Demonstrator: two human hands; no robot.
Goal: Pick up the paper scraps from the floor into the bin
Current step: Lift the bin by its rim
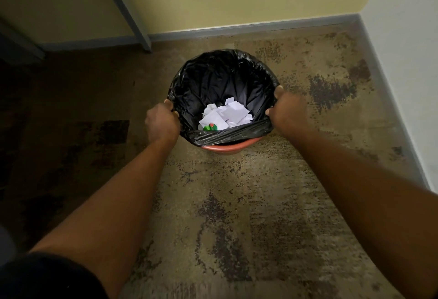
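Hands are gripping the bin's black liner [220, 78], left hand [162, 122] and right hand [288, 109] at opposite rims, white paper scraps [227, 115] lying inside; uneven pulling is risking the liner slipping off the orange bin [227, 148].

Head view looks steeply down, close above the bin [227, 143].

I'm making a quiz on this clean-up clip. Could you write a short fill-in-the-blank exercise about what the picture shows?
1. The bin is lined with a ____ plastic bag.
2. The white paper scraps lie ____ the bin.
3. The left hand and right hand both grip the bin's ____.

Missing words: black; inside; rim
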